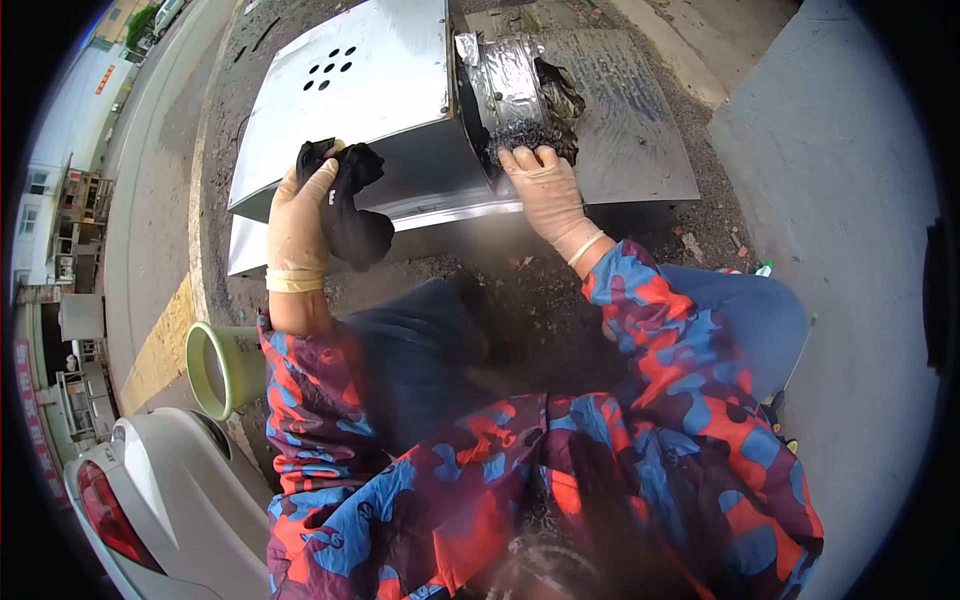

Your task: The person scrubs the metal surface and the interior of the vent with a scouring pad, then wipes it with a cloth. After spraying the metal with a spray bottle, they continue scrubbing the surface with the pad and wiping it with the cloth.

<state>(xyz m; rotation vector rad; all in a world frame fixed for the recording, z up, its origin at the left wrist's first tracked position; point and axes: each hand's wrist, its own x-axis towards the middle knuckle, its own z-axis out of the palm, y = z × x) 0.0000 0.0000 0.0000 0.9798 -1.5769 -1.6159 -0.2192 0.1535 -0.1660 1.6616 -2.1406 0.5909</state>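
My left hand, in a thin pale glove, is closed on a bunched black cloth with a small white mark. It is beside the near side of a silver metal hood, which has a cluster of round holes. My right hand, gloved the same way, presses a clump of grey steel wool against the round duct collar. Shiny foil tape wraps the collar, and its open end is torn and blackened. The right fingertips are partly hidden behind the steel wool.
The hood's stained flat panel extends to the right. A light green bucket stands at left, with a white car beyond it. A grey surface rises at right. Gritty ground lies between my knees.
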